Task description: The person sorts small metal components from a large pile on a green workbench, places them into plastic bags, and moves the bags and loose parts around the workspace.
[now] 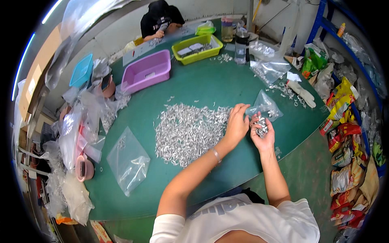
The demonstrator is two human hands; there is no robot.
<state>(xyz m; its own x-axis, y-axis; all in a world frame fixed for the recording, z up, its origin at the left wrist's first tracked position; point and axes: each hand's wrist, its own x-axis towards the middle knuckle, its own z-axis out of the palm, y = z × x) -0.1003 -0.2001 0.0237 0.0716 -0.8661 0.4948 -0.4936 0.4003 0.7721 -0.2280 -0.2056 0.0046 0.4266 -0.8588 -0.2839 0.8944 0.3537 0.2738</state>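
Metal clips (261, 126) fill right hand (262, 135); left hand (236, 123) just beside.

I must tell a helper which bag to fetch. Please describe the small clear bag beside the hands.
On the green table, find the big pile of silver parts. Just right of it, above the right hand, lies the small clear bag, crumpled, unlike the flat one at left.

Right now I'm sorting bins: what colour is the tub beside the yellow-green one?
Pink-purple tub, best in the head view.
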